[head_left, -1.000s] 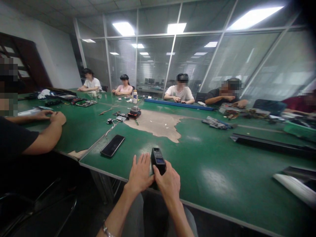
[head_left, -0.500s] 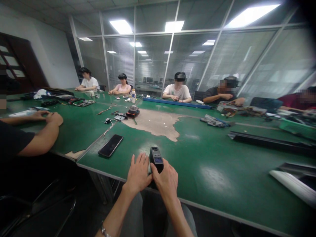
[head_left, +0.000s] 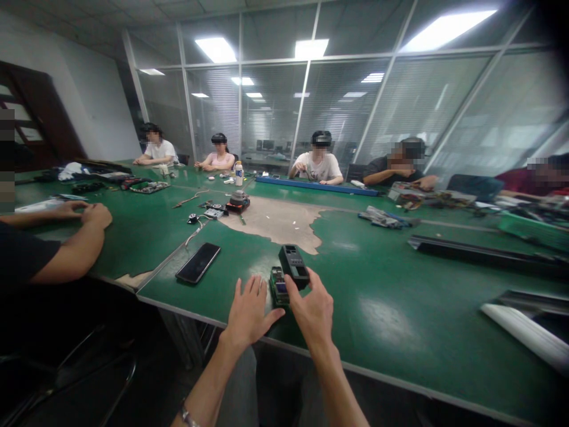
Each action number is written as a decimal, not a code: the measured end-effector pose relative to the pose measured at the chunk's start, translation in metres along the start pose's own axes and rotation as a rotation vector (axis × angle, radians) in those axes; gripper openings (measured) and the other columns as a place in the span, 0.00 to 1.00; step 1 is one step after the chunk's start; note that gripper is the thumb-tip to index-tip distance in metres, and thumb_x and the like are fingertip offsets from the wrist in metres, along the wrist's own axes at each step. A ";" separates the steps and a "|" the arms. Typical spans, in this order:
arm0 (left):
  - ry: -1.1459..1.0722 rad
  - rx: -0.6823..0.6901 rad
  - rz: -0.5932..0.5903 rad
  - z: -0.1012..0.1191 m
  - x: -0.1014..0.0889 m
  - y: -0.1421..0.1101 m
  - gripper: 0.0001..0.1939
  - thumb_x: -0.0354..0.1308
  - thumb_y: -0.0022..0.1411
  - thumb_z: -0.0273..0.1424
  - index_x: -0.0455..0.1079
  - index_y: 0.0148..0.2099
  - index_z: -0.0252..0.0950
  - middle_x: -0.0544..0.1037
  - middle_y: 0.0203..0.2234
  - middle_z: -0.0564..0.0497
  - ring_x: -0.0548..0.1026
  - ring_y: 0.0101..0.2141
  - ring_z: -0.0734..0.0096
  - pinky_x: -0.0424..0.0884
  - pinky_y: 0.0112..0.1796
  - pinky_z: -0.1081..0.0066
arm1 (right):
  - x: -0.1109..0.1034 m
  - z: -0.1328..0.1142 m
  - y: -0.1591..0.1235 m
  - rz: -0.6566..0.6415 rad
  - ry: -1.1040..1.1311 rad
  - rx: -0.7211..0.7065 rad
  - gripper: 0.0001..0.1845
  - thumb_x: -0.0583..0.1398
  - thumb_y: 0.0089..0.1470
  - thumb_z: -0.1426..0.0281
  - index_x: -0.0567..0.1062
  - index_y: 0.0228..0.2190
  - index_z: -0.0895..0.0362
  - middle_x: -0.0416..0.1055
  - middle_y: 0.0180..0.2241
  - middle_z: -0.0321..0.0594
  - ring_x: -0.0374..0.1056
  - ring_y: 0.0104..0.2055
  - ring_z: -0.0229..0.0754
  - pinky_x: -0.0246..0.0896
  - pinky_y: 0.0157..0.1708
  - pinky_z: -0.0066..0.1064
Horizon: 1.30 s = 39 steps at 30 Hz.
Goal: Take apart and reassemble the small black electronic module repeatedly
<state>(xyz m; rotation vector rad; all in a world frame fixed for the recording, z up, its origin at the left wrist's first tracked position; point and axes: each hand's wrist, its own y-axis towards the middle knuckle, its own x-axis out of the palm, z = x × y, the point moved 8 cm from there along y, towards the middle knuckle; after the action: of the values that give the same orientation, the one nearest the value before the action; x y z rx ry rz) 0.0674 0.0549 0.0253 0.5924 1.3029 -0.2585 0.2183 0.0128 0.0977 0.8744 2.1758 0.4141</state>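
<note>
The fingers of the right hand (head_left: 311,301) are gripping a black cover (head_left: 294,264), with the thumb pressing along the near left side. The cover is tilting above and beside a bare circuit board (head_left: 278,286), and is sitting at about 1 o'clock from it; I cannot tell whether the 2 are touching. The board is lying on the green worktop (head_left: 355,320), showing a small display. The left hand (head_left: 248,313) is resting palm down, its fingers stretching out and gripping nothing; the board is lying just beside them, at 2 o'clock from this hand. The left thumb is pointing toward the near end of the board.

Farther out, a phone (head_left: 198,263) is lying between 10 and 11 o'clock from the left hand. At 12 o'clock from that hand, a motor-like part (head_left: 238,200) is standing at the edge of a bare patch (head_left: 284,219), and a bottle (head_left: 239,173) is standing upright beyond it. From the cover, gloves (head_left: 384,217) are lying at 2 o'clock, a black rail (head_left: 480,255) at 3, and a blue bar (head_left: 315,185) is stretching across 12. A co-worker is clasping 2 hands (head_left: 95,214) at 10 o'clock from the left hand, and 5 people are sitting along the far side.
</note>
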 end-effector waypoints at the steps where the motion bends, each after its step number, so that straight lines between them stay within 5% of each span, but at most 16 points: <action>1: -0.003 -0.001 0.000 0.000 0.000 0.000 0.44 0.36 0.66 0.60 0.56 0.68 0.30 0.58 0.66 0.37 0.51 0.67 0.49 0.42 0.64 0.44 | -0.006 0.003 0.003 0.022 -0.008 0.001 0.26 0.58 0.55 0.53 0.72 0.49 0.56 0.76 0.44 0.45 0.71 0.46 0.49 0.61 0.47 0.36; 12: 0.002 0.002 0.001 0.001 0.001 0.001 0.45 0.34 0.66 0.61 0.57 0.68 0.30 0.57 0.67 0.37 0.51 0.67 0.50 0.43 0.64 0.45 | -0.014 0.068 -0.002 0.001 -0.172 0.103 0.26 0.57 0.55 0.53 0.72 0.48 0.56 0.76 0.45 0.47 0.70 0.47 0.51 0.60 0.46 0.38; 30: 0.013 0.004 -0.001 0.003 -0.002 0.000 0.45 0.35 0.67 0.60 0.56 0.68 0.30 0.57 0.67 0.37 0.51 0.67 0.51 0.44 0.64 0.47 | 0.001 0.091 -0.014 -0.048 -0.335 0.072 0.27 0.55 0.56 0.53 0.71 0.48 0.59 0.74 0.42 0.50 0.69 0.46 0.51 0.58 0.48 0.39; 39: 0.019 0.004 -0.004 0.004 -0.001 0.001 0.44 0.34 0.67 0.60 0.56 0.68 0.30 0.56 0.67 0.37 0.50 0.67 0.51 0.43 0.64 0.47 | 0.000 0.097 -0.022 0.000 -0.344 0.071 0.51 0.56 0.53 0.46 0.56 0.62 0.75 0.65 0.56 0.66 0.63 0.57 0.59 0.55 0.56 0.44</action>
<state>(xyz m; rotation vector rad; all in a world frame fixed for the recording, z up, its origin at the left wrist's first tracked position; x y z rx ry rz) 0.0707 0.0531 0.0265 0.5970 1.3219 -0.2589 0.2798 -0.0011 0.0206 0.9116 1.8820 0.1711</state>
